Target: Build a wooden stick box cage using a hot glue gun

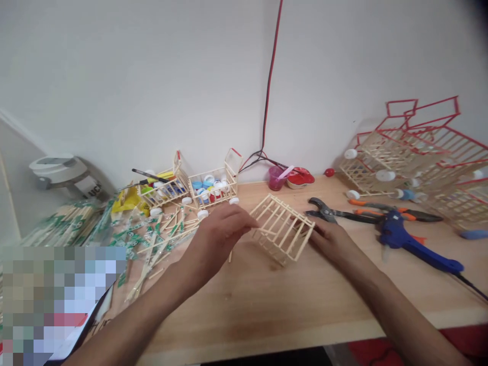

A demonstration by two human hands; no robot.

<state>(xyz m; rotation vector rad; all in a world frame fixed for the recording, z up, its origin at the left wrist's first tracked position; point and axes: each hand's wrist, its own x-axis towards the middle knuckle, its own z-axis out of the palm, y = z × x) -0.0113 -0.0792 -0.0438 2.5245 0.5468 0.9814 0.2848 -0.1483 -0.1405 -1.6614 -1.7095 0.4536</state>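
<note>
A small open basket (286, 219) of thin wooden sticks is tilted above the middle of the table. My right hand (331, 240) grips its right side, with the fingers partly hidden behind the slats. On the basket's other side, my left hand (224, 231) pinches a short wooden stick (267, 232), whose far end lies against the slats. Whether the stick is touching or fixed to the basket I cannot tell. Beyond my left hand stand two small stick carts, one cart (213, 192) holding bottle caps and the other cart (163, 189) holding caps and pens.
Loose sticks and green-printed wrappers (152, 244) litter the left side, near a lidded jar (72, 178). To the right lie a blue glue gun (404, 239), pliers (324, 211) and larger red-trimmed stick carts (412, 147). A purple cup (276, 179) stands by the wall.
</note>
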